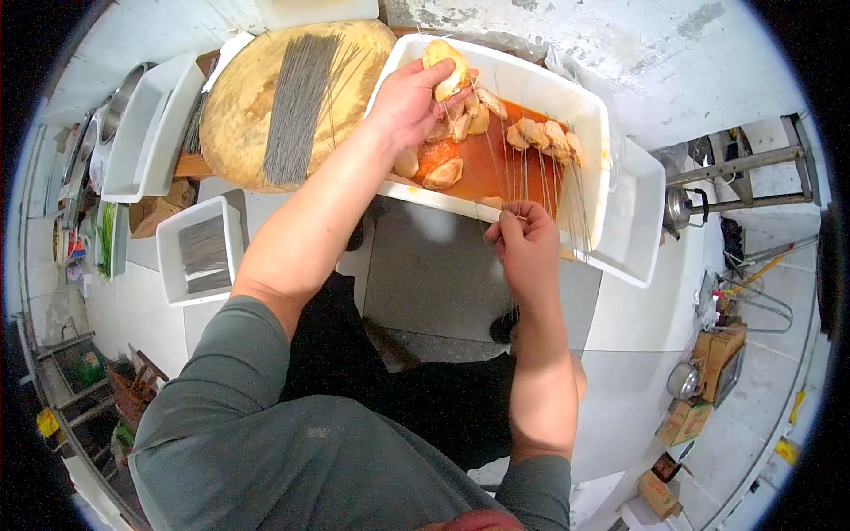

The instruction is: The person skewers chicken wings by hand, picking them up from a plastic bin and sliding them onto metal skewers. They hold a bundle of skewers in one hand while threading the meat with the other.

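Note:
My left hand (pixel 412 102) is raised over the left part of a white tub (pixel 591 99), its fingers closed round a pale yellow chicken piece (pixel 445 60). At the tub's near edge, my right hand (pixel 529 243) pinches the end of a thin metal skewer, which is hard to trace among the others. Red-orange marinade (pixel 482 164) covers the tub's floor, with loose chicken pieces (pixel 443 174) lying in it below my left hand. Threaded chicken pieces (pixel 549 139) sit on several skewers laid across the tub's right side.
A round wooden board (pixel 239 115) stands left of the tub, bearing a thick bundle of metal skewers (pixel 301 106). Lower left is a white bin (pixel 173 257) with more skewers. Another white container (pixel 642 212) adjoins the tub's right side. A kettle (pixel 677 211) stands farther right.

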Available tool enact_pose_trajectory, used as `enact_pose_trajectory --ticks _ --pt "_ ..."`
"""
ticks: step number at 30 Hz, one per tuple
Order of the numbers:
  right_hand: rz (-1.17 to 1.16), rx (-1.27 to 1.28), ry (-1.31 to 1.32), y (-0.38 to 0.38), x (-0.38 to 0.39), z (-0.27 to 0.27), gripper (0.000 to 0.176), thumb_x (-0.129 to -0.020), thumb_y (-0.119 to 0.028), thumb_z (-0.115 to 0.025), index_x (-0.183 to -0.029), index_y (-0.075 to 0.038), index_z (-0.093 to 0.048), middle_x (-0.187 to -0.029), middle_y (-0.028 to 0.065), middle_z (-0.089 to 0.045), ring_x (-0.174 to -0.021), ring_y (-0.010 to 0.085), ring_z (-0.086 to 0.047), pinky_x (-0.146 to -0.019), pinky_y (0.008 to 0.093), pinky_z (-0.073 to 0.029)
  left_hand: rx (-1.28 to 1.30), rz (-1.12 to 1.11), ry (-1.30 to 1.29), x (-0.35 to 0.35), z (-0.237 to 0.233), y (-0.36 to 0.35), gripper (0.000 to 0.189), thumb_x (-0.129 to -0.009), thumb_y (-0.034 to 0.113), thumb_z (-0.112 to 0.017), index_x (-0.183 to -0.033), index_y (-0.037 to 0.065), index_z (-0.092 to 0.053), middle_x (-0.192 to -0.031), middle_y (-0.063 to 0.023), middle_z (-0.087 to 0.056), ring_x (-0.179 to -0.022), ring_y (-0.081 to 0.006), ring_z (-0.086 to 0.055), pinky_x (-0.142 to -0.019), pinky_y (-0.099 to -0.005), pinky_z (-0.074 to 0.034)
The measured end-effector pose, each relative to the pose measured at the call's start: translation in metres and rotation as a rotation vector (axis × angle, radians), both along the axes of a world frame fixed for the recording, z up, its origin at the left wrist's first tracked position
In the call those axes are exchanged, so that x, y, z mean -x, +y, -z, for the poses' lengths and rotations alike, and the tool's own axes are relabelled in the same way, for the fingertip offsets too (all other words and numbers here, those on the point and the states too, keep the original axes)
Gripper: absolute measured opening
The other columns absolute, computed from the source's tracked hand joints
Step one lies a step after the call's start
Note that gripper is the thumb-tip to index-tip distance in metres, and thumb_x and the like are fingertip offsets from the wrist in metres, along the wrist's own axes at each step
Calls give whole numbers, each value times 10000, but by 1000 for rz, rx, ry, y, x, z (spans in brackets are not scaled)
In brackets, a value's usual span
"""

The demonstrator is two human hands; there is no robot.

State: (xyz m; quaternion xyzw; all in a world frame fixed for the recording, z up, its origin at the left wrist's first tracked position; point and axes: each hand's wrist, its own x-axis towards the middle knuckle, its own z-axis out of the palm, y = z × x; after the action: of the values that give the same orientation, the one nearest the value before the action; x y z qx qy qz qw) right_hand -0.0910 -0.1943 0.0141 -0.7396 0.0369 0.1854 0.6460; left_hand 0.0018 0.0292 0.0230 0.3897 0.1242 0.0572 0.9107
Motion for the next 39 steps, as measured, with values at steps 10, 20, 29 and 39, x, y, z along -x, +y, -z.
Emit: enact_pose_trajectory --ticks 10,20,29,39 --pt "-1 -46 6 1 6 -2 109 -893 -91 -544 -970 -23 -508 -699 55 -612 -517 48 -447 -450 181 -332 13 -6 -41 -6 10 9 224 -960 134 -503 -1141 2 -514 -1108 -127 -611 -998 -230 -629 -807 -301 -572" --pt "-15 -2 -21 2 6 -1 111 -898 -101 -546 -965 -21 -510 -688 49 -612 -515 48 -445 -454 185 -339 -32 22 -35 -1 -3 3 232 -958 120 -505 -1116 -48 -509 -1100 -146 -598 -973 -228 -632 -821 -297 -569" --pt "65 -137 7 10 11 13 164 -908 -98 -544 -1022 19 -547 -715 59 -621 -641 111 -593 -576 237 -458 -71 48 -33 3 -4 -5 235 -956 107 -497 -1111 -68 -517 -1061 -161 -623 -934 -220 -648 -795 -272 -565" --pt "83 -22 -41 20 2 10 167 -916 -122 -535 -985 31 -535 -744 79 -625 -659 132 -608 -608 260 -478 -187 137 78 19 -25 -25 249 -963 107 -467 -1132 -72 -506 -1083 -160 -620 -972 -235 -639 -883 -338 -529"
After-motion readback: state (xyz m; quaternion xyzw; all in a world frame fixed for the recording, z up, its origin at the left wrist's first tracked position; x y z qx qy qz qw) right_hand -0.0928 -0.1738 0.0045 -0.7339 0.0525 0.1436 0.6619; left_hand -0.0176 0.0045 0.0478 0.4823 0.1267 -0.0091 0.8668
